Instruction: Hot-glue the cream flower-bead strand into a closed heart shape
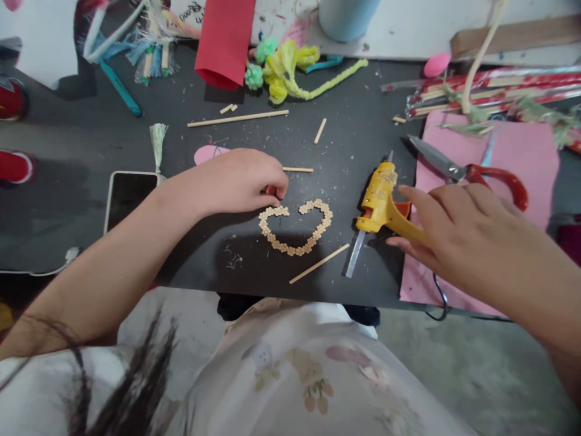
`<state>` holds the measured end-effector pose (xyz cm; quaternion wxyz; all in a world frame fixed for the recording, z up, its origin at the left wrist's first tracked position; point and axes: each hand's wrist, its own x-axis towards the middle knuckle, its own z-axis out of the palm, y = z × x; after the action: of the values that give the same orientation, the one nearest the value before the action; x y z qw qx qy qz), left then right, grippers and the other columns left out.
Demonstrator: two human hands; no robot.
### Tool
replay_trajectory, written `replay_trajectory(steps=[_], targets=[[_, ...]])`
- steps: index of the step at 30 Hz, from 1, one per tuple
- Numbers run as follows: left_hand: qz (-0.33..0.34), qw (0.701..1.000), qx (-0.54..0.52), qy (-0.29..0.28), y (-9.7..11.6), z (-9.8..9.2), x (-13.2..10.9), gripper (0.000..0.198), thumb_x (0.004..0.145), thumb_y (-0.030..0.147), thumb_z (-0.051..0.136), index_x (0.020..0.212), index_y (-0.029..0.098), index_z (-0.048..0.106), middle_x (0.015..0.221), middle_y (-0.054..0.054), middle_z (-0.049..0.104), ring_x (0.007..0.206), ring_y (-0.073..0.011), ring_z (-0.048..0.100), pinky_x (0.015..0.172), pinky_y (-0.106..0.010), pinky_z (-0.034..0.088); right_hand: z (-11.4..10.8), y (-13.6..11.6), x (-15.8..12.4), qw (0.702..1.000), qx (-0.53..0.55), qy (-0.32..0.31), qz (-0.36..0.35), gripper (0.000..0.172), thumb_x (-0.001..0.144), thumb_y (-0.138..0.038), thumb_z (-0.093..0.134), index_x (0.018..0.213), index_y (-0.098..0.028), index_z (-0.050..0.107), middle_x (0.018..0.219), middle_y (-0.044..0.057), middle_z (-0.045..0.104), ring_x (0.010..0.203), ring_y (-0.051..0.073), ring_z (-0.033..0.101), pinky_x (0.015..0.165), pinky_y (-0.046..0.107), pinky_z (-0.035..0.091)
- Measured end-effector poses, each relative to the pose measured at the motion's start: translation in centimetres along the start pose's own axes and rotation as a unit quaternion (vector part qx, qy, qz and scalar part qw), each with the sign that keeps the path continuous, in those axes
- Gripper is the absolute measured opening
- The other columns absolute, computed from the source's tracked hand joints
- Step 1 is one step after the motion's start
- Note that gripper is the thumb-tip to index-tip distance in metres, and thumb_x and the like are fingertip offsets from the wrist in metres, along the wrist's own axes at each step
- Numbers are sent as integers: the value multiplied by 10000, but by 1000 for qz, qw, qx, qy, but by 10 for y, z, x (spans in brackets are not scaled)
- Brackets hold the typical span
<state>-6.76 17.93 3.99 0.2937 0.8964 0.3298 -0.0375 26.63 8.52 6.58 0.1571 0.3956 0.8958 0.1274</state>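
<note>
A loop of small wooden flower-shaped pieces (297, 250) lies on the dark table, roughly heart-shaped, with a gap at its top. Just above the loop's left end, my left hand (247, 181) is closed with its fingertips pinched; whatever is between them is too small or hidden. A yellow hot glue gun (376, 197) lies on its side right of the loop, a clear glue stick poking from its back. My right hand (458, 227) has its thumb and fingers around the gun's handle. Between loop and gun rests a thin wooden stick (319, 264).
Red-handled scissors (454, 169) lie on a pink sheet (415, 272) at right. A phone (131, 197) sits left, beneath my forearm. Wooden sticks (238, 118), yellow fuzzy wire (327, 89), a red paper roll (224, 42) and a pale blue container (347, 18) are farther back.
</note>
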Motion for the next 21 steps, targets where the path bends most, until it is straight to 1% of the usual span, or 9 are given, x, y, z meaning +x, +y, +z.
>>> replay_trajectory(steps=[3,5,6,8,10,12,15,18,21], targets=[[-9,999,25,-33,3,-4,1,183,855,342,571,791,210,680,770,6,632,758,-158,617,757,-288,428,-23,-6,12,999,23,28,-19,590,987,-467,407,1360,-23,507,1030,186,596,933,341,536,780,415,437],[-9,999,39,-34,3,-4,2,178,841,341,573,782,210,677,767,5,635,744,-156,609,737,-283,415,-34,-12,25,996,57,50,-54,519,997,-413,404,1345,-45,517,998,160,587,917,321,542,779,403,436],[-6,999,42,-31,3,-3,3,172,835,342,578,779,212,675,762,7,634,734,-155,605,727,-281,410,-37,-15,33,994,75,61,-56,476,1002,-390,406,1329,-67,530,989,148,589,909,306,548,750,383,429],[2,999,40,-21,1,-1,5,161,829,342,585,772,217,669,746,11,627,715,-151,599,713,-279,405,-37,-20,50,990,103,67,-72,405,1010,-364,402,1260,-101,582,937,118,590,872,273,545,716,355,404],[11,999,31,-13,0,0,5,155,834,333,583,759,222,660,729,16,617,693,-147,593,701,-279,404,-33,-22,67,981,143,76,-109,331,1016,-319,396,1127,-131,645,841,76,578,800,225,530,698,331,375],[12,999,31,-4,0,1,4,147,839,312,569,762,223,656,727,14,614,682,-148,592,689,-281,405,-27,-23,86,970,178,82,-145,287,1009,-266,408,1019,-158,674,811,60,587,768,195,520,678,314,341],[-9,998,57,35,2,0,-3,150,845,276,526,785,221,653,744,-1,609,703,-164,604,675,-286,407,-24,-22,116,953,226,69,-188,265,985,-242,446,975,-181,703,801,54,618,760,180,535,646,306,301],[-44,990,96,98,8,3,-18,191,865,276,482,795,223,651,744,-18,596,750,-193,615,684,-301,416,-25,-23,145,943,251,33,-217,250,950,-204,485,980,-209,732,834,48,658,769,176,563,636,308,290],[-77,973,141,164,20,10,-37,248,913,287,446,793,218,652,737,-32,589,755,-207,611,684,-321,418,-25,-25,167,925,261,22,-275,234,933,-195,517,966,-224,747,830,36,674,782,171,577,624,304,283]])
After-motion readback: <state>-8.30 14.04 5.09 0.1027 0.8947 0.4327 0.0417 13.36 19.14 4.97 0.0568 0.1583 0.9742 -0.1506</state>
